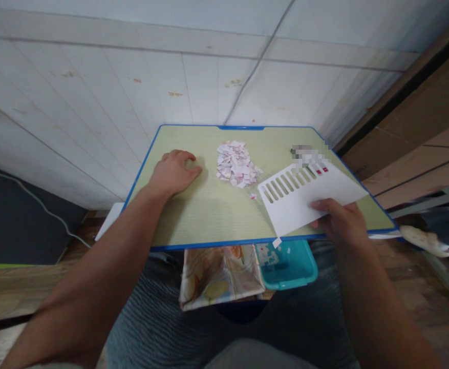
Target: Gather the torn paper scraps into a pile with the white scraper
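My right hand [341,220] grips the near edge of a white card [293,210], thumb on top. The card has a row of rounded slots along its far side and is tilted above the table's right half. Red bits show in the slots at its right end. On the left of the table my left hand [176,171] rests with fingers apart and curved, holding nothing. Between the hands lies a heap of small white and pink paper pieces [235,164]. One loose piece [253,196] lies beside the card's left corner.
The pale green table [193,220] has a blue rim. Below its near edge are a patterned cloth-lined box [222,279] and a teal plastic bin [289,269] with paper scraps. A small white scrap [277,242] is at the edge. A white panelled wall [132,87] stands behind.
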Available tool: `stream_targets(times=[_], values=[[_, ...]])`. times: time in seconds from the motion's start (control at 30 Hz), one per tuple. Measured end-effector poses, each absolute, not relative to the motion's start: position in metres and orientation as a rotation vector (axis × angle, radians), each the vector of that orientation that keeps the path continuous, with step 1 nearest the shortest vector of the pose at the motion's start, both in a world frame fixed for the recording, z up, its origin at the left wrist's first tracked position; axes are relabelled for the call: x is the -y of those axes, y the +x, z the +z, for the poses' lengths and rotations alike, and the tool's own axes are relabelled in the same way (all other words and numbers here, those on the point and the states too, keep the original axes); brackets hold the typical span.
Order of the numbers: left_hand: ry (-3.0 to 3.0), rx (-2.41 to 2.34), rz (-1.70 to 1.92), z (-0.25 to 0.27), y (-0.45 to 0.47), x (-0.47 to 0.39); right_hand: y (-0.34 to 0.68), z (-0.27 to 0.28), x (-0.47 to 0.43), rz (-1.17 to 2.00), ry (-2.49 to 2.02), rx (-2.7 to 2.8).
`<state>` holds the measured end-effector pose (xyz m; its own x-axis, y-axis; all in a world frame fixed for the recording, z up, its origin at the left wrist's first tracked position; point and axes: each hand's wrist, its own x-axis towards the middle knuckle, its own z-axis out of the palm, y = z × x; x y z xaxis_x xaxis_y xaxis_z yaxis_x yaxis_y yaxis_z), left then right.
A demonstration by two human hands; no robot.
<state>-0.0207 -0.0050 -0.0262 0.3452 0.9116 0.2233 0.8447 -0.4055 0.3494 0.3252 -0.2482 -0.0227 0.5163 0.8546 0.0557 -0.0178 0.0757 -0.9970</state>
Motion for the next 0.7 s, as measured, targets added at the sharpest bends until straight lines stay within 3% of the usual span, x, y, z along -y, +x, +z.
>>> stream_targets(times=[0.7], values=[[2.451, -1.603, 0.587, -0.029, -0.021, 0.004, 0.321, -0.026, 0.235, 0.552, -1.449, 0.933]])
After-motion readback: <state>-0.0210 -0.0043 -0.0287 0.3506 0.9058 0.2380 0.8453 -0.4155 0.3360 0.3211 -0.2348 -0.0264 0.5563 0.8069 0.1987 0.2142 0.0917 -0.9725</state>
